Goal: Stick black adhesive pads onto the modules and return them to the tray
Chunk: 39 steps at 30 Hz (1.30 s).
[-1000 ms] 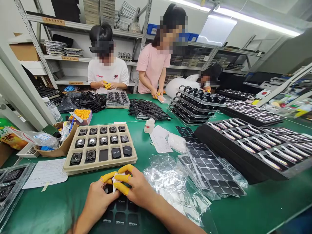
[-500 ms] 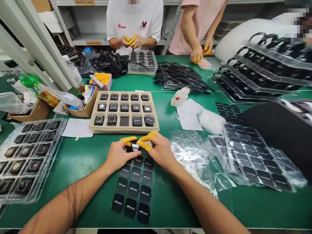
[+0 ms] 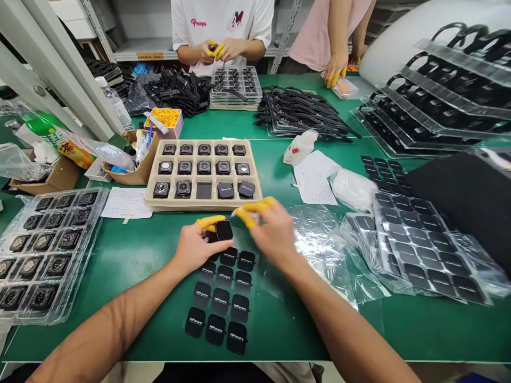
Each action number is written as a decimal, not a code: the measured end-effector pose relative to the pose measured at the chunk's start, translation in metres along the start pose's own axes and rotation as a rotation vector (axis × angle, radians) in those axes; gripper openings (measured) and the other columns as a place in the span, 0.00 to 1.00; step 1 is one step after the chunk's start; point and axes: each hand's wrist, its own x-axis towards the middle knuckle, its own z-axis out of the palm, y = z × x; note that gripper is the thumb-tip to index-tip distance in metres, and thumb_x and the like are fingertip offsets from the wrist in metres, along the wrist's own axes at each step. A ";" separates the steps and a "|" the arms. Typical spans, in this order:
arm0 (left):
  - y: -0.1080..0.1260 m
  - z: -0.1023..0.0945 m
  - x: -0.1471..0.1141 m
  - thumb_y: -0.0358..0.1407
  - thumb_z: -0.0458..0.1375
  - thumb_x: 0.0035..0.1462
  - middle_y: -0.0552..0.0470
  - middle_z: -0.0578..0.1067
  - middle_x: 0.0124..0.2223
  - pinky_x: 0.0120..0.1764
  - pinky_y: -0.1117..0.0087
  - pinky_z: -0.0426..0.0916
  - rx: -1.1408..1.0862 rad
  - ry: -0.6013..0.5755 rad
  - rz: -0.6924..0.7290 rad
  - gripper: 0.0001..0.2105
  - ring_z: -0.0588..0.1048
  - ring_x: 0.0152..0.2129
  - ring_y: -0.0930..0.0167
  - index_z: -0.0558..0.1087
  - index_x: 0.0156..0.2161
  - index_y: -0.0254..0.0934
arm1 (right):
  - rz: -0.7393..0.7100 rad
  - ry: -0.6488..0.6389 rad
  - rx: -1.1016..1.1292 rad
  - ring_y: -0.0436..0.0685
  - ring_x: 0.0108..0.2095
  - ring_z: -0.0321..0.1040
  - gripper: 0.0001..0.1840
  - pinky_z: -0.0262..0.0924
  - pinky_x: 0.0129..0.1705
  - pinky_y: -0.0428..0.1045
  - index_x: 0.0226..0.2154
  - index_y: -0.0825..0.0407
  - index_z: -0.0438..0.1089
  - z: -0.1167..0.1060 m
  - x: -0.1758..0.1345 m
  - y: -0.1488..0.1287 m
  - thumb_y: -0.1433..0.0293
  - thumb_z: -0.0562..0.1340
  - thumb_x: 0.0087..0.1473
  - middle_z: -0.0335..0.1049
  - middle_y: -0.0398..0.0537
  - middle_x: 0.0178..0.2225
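Observation:
My left hand point(image 3: 199, 242), with yellow finger cots, grips a smartwatch body point(image 3: 224, 230) between thumb and fingers, its black screen turned up. To the right of it, my right hand point(image 3: 273, 231) is raised and slightly blurred. Its yellow-covered fingers are closed on a small whitish piece point(image 3: 257, 217), mostly hidden, whose kind I cannot make out. Beneath both hands lies a clear sheet of black square screen films point(image 3: 220, 300) printed HiFuture. Just beyond, a beige tray point(image 3: 203, 204) holds several watch bodies in compartments; two at the front right show printed covers.
A clear tray of watch bodies point(image 3: 56, 239) lies at left. Cardboard boxes point(image 3: 139, 173) and bottles stand behind it. On the right are crumpled plastic film point(image 3: 319, 244), more film sheets point(image 3: 431, 239) and a white bottle point(image 3: 301, 146). Two co-workers point(image 3: 223, 32) work across the table.
My right hand has moved right and up, off the watch body, and the screen now shows uncovered. My left hand keeps hold of the watch. The whole view has shifted slightly.

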 end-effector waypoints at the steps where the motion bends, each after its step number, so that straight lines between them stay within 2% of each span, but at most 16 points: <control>1: 0.001 0.000 0.000 0.41 0.75 0.46 0.48 0.87 0.41 0.46 0.64 0.82 -0.029 0.010 -0.022 0.24 0.86 0.38 0.62 0.83 0.50 0.35 | -0.013 0.128 -0.116 0.63 0.42 0.72 0.09 0.67 0.45 0.59 0.41 0.49 0.80 -0.009 0.005 0.006 0.61 0.67 0.63 0.77 0.54 0.40; 4: 0.003 0.000 0.001 0.40 0.76 0.45 0.47 0.87 0.43 0.51 0.62 0.81 -0.089 0.034 -0.028 0.26 0.86 0.41 0.62 0.82 0.51 0.35 | -0.100 0.512 -0.304 0.68 0.50 0.70 0.16 0.65 0.52 0.66 0.49 0.50 0.78 -0.035 0.011 0.014 0.63 0.71 0.59 0.74 0.58 0.48; 5: 0.003 0.000 0.001 0.39 0.76 0.44 0.47 0.87 0.43 0.52 0.62 0.81 -0.099 0.039 -0.019 0.26 0.86 0.42 0.61 0.82 0.51 0.35 | -0.131 0.581 -0.282 0.68 0.49 0.70 0.16 0.66 0.52 0.66 0.51 0.49 0.77 -0.038 0.009 0.012 0.66 0.71 0.60 0.75 0.58 0.47; 6: 0.004 0.001 0.001 0.39 0.76 0.44 0.47 0.87 0.44 0.52 0.61 0.81 -0.109 0.048 -0.009 0.26 0.86 0.42 0.61 0.82 0.51 0.35 | -0.158 0.574 -0.219 0.66 0.48 0.72 0.16 0.67 0.51 0.65 0.51 0.48 0.76 -0.038 0.005 0.006 0.68 0.69 0.61 0.75 0.56 0.45; 7: 0.004 0.001 0.001 0.38 0.76 0.44 0.46 0.87 0.44 0.53 0.61 0.81 -0.121 0.057 -0.002 0.27 0.86 0.42 0.61 0.81 0.51 0.34 | -0.170 0.493 -0.130 0.64 0.46 0.74 0.15 0.69 0.50 0.63 0.52 0.47 0.76 -0.034 -0.001 -0.001 0.70 0.68 0.62 0.77 0.53 0.44; 8: 0.004 0.001 0.001 0.37 0.76 0.44 0.46 0.86 0.45 0.53 0.61 0.81 -0.134 0.070 0.005 0.27 0.86 0.43 0.61 0.81 0.51 0.34 | -0.158 0.354 -0.034 0.63 0.45 0.75 0.14 0.71 0.49 0.61 0.52 0.46 0.76 -0.027 -0.007 -0.009 0.71 0.65 0.64 0.78 0.52 0.43; 11: 0.006 0.000 0.001 0.37 0.77 0.43 0.45 0.86 0.46 0.51 0.60 0.82 -0.159 0.090 0.039 0.26 0.86 0.43 0.60 0.81 0.50 0.34 | 0.010 -0.107 0.186 0.62 0.49 0.78 0.15 0.75 0.50 0.59 0.53 0.45 0.75 -0.001 -0.025 -0.027 0.71 0.59 0.67 0.81 0.52 0.48; 12: 0.007 0.000 0.001 0.37 0.77 0.43 0.46 0.86 0.45 0.50 0.61 0.82 -0.153 0.085 0.055 0.25 0.86 0.43 0.60 0.81 0.49 0.35 | 0.079 -0.188 0.237 0.62 0.51 0.78 0.15 0.75 0.53 0.60 0.53 0.46 0.75 0.007 -0.029 -0.029 0.70 0.59 0.66 0.81 0.53 0.50; 14: 0.009 -0.002 0.000 0.37 0.76 0.45 0.47 0.87 0.44 0.49 0.61 0.83 -0.098 0.050 0.089 0.22 0.86 0.42 0.60 0.82 0.47 0.36 | 0.203 -0.262 0.374 0.62 0.53 0.78 0.16 0.74 0.56 0.60 0.52 0.46 0.75 0.015 -0.032 -0.028 0.69 0.62 0.63 0.80 0.53 0.52; 18: 0.007 -0.004 -0.002 0.37 0.77 0.47 0.50 0.87 0.44 0.51 0.62 0.81 0.083 -0.009 0.250 0.21 0.86 0.41 0.62 0.83 0.48 0.39 | 0.491 -0.309 0.701 0.59 0.46 0.81 0.18 0.76 0.54 0.57 0.48 0.47 0.74 0.013 -0.027 -0.018 0.64 0.68 0.55 0.82 0.52 0.46; 20: 0.003 -0.004 -0.003 0.37 0.77 0.48 0.49 0.86 0.46 0.53 0.62 0.80 0.154 0.026 0.387 0.22 0.85 0.42 0.62 0.83 0.49 0.39 | 0.593 -0.291 0.737 0.58 0.42 0.81 0.19 0.77 0.51 0.56 0.46 0.48 0.74 0.009 -0.022 -0.015 0.61 0.70 0.52 0.82 0.51 0.42; 22: 0.001 -0.003 -0.003 0.36 0.76 0.50 0.48 0.86 0.47 0.52 0.63 0.80 0.200 0.064 0.508 0.21 0.85 0.43 0.63 0.82 0.50 0.38 | 0.627 -0.269 0.701 0.58 0.40 0.81 0.20 0.77 0.50 0.57 0.45 0.49 0.75 0.004 -0.018 -0.014 0.59 0.72 0.50 0.82 0.51 0.39; 26: -0.003 -0.002 -0.003 0.36 0.75 0.52 0.46 0.86 0.47 0.51 0.64 0.81 0.253 0.103 0.639 0.20 0.85 0.43 0.64 0.81 0.51 0.38 | 0.588 -0.297 0.670 0.58 0.39 0.79 0.18 0.76 0.48 0.56 0.42 0.49 0.77 -0.002 -0.013 -0.017 0.58 0.71 0.51 0.82 0.52 0.39; 31: -0.004 -0.005 -0.004 0.37 0.75 0.52 0.46 0.85 0.49 0.53 0.62 0.81 0.273 0.082 0.639 0.21 0.85 0.46 0.63 0.81 0.51 0.39 | 0.510 -0.310 0.602 0.57 0.37 0.77 0.11 0.73 0.43 0.54 0.38 0.49 0.77 -0.003 -0.011 -0.019 0.61 0.67 0.55 0.81 0.49 0.37; 36: -0.005 -0.009 -0.002 0.40 0.77 0.48 0.40 0.77 0.63 0.65 0.48 0.70 0.252 -0.048 0.553 0.24 0.76 0.61 0.54 0.82 0.51 0.41 | 0.362 -0.352 0.460 0.57 0.38 0.74 0.08 0.68 0.43 0.54 0.33 0.49 0.75 -0.005 -0.009 -0.016 0.67 0.60 0.58 0.78 0.48 0.36; 39: -0.005 -0.009 -0.001 0.41 0.77 0.46 0.39 0.78 0.62 0.68 0.43 0.64 0.175 -0.158 0.499 0.26 0.75 0.62 0.51 0.82 0.52 0.41 | 0.282 -0.339 0.401 0.59 0.41 0.72 0.09 0.66 0.45 0.55 0.30 0.48 0.76 -0.002 -0.013 -0.013 0.68 0.59 0.57 0.77 0.49 0.37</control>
